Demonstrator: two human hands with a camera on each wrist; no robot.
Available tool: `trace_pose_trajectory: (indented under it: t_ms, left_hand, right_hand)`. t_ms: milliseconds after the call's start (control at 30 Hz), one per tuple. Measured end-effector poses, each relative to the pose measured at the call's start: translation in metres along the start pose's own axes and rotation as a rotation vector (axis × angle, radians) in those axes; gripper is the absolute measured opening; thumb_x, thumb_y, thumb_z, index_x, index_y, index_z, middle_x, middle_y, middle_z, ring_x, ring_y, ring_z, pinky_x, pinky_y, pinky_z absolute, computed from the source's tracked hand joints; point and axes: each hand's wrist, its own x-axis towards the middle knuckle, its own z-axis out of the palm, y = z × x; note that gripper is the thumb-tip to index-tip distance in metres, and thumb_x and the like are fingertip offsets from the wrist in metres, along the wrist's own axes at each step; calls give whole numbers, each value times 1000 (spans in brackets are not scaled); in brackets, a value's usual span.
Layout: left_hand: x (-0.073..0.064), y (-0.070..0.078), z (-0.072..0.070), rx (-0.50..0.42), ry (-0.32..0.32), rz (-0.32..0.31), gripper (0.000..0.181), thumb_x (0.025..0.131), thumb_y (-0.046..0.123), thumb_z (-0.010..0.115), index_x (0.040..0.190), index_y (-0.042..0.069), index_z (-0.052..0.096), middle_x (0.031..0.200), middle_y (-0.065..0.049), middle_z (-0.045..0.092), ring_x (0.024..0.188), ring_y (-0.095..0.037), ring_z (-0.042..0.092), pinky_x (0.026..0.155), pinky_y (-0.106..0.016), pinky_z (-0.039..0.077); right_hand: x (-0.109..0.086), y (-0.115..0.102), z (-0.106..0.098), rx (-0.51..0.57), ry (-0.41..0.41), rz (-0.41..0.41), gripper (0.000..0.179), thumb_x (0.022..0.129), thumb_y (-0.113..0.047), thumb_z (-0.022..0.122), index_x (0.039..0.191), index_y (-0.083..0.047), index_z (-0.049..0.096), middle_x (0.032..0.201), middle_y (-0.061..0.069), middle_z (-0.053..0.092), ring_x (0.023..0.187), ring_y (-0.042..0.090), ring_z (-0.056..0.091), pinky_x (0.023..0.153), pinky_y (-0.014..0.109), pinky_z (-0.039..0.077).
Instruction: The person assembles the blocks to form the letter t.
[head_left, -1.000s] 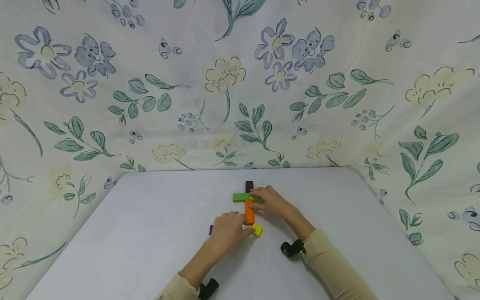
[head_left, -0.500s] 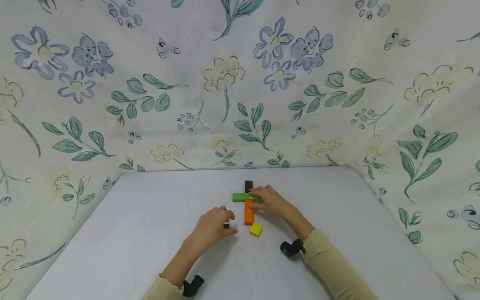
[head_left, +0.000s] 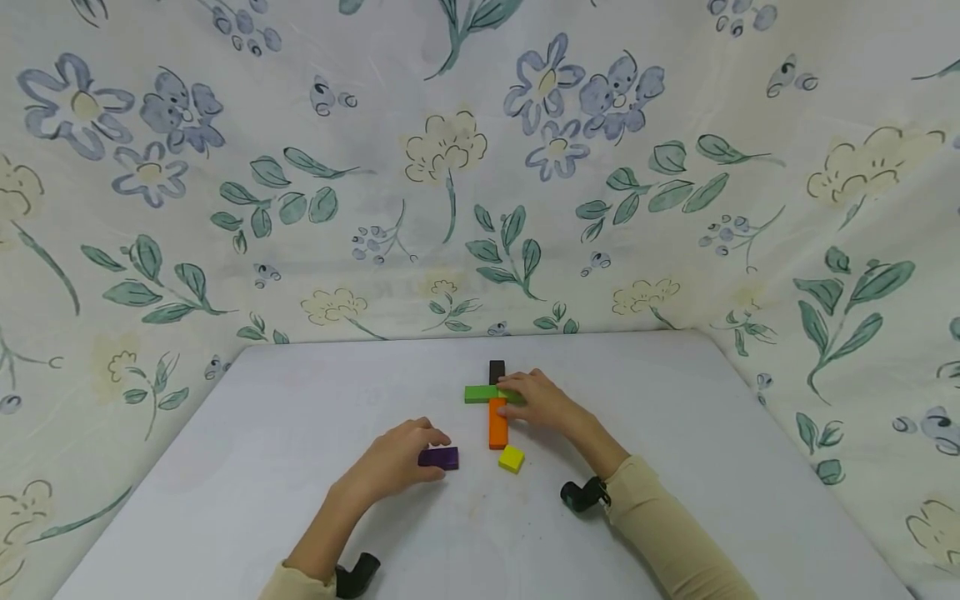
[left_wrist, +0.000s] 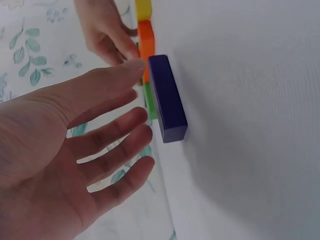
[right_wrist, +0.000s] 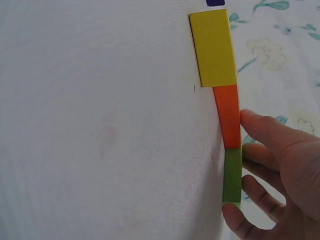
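A purple block lies on the table, with my left hand beside its left end. The left thumb and forefinger stand apart on its two sides, and in the left wrist view the fingers spread behind it. My right hand holds a green block at its right end, thumb on the near side by the orange block, forefinger on the far side. The green block crosses between the orange block and a black block. A yellow block sits turned at an angle near the orange block's near end.
The white table backs onto a flower-patterned cloth that also hangs at both sides. Black wrist-worn devices sit at both sleeve cuffs.
My left hand has drawn away leftward from the yellow and orange blocks to the purple block, which now shows. The right hand has stayed at the green block.
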Motion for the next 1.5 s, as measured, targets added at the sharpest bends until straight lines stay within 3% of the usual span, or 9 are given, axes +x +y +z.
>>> trace_pose_trajectory:
  t_ms: [833, 1300, 1500]
  left_hand:
    - [-6, -15, -9, -21, -30, -16, 32, 77, 10, 82, 107, 4, 74, 98, -3, 69, 90, -18, 66, 77, -36, 57]
    - [-5, -21, -10, -25, -28, -58, 31, 77, 8, 81, 107, 4, 74, 98, -3, 68, 92, -20, 67, 79, -38, 57]
    - [-4, -20, -7, -25, -39, -111, 28, 78, 7, 80, 106, 7, 74, 99, -1, 70, 93, -19, 66, 80, -38, 56]
  right_hand:
    - [0, 0, 3, -3, 8, 1, 49, 93, -37, 67, 136, -13, 60, 145, 6, 54, 125, 30, 50, 107, 44, 44]
    - [1, -2, 1, -9, 1, 20, 50, 93, -37, 66, 136, -13, 59, 147, 5, 52, 130, 32, 47, 110, 47, 42]
    - [0, -3, 0, -12, -4, 25, 50, 93, -38, 66, 137, -14, 59, 147, 5, 52, 130, 32, 47, 109, 47, 42]
